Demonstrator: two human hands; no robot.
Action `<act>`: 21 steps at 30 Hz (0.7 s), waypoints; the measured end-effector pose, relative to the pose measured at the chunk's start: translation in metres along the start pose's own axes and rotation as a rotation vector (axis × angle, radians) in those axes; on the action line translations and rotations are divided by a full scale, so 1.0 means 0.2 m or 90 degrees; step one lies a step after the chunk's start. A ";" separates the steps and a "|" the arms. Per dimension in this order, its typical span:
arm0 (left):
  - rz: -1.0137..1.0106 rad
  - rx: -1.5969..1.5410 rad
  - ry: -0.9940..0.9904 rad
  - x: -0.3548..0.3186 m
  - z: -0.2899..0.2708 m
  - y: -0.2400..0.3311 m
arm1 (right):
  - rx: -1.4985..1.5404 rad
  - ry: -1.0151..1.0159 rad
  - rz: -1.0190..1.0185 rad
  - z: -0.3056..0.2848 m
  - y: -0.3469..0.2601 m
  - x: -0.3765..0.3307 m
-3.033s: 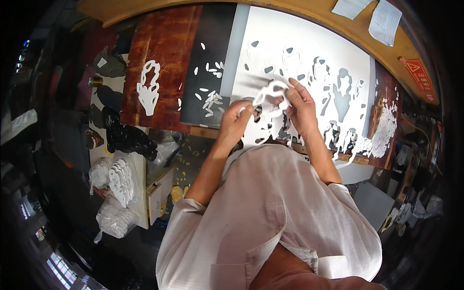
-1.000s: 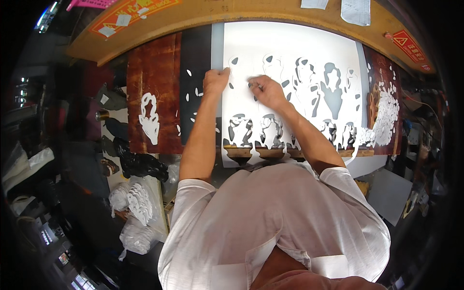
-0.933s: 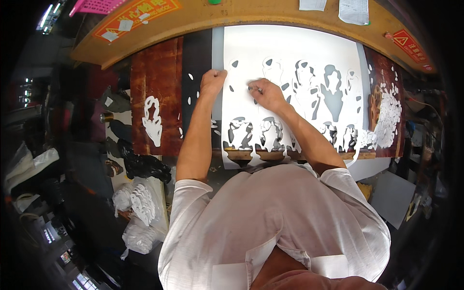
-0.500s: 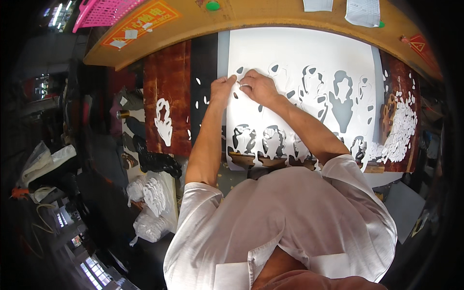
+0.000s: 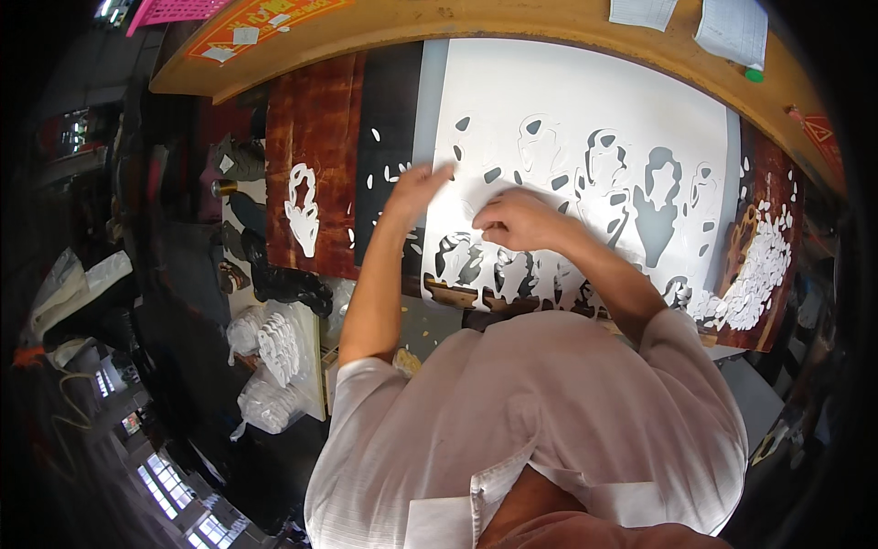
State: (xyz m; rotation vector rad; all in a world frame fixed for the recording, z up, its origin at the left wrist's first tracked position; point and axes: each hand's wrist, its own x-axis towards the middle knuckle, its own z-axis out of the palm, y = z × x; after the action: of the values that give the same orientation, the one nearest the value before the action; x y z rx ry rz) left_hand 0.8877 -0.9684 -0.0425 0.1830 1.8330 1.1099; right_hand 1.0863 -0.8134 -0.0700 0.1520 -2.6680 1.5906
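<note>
A large white sheet (image 5: 585, 82) with several cut outlines and dark holes lies in front of me. My left hand (image 5: 419, 194) is over its left edge, fingers stretched toward the sheet and seemingly holding nothing. Small white oval offcuts (image 5: 391, 172) lie beside it on a black strip (image 5: 384, 101). My right hand (image 5: 523, 221) hovers over the sheet's left half, above the near row of cutouts (image 5: 514, 273). Its fingers are bent together, and anything between them is hidden. Farther right, a shoe-sole-like opening (image 5: 651, 220) shows the grey surface beneath.
A yellow machine beam (image 5: 384, 46) spans the far side. On the reddish-brown board at left lies a white cut piece (image 5: 303, 210); at right is a heap of white offcuts (image 5: 759, 270). Bagged white pieces (image 5: 279, 352) sit low at left.
My hands, close together at the sheet's left side before, have moved apart. The right hand has come nearer to me. More small white offcuts show on the black strip by my left hand.
</note>
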 end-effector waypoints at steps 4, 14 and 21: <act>-0.026 -0.134 -0.020 -0.15 0.03 -0.11 | 0.089 0.245 0.034 0.09 -0.01 -0.02; -0.053 -0.145 -0.084 -0.13 0.01 -0.10 | -0.071 0.362 0.038 0.26 -0.05 0.03; 0.020 -0.006 0.083 -0.12 0.10 -0.11 | 0.020 0.238 -0.046 0.22 -0.19 -0.10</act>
State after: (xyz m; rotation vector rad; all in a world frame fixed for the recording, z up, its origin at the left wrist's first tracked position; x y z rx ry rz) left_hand 0.9236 -0.9809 -0.0466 0.1375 1.9455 1.1762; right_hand 1.1116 -0.8691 -0.0587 -0.0437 -2.3284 1.4705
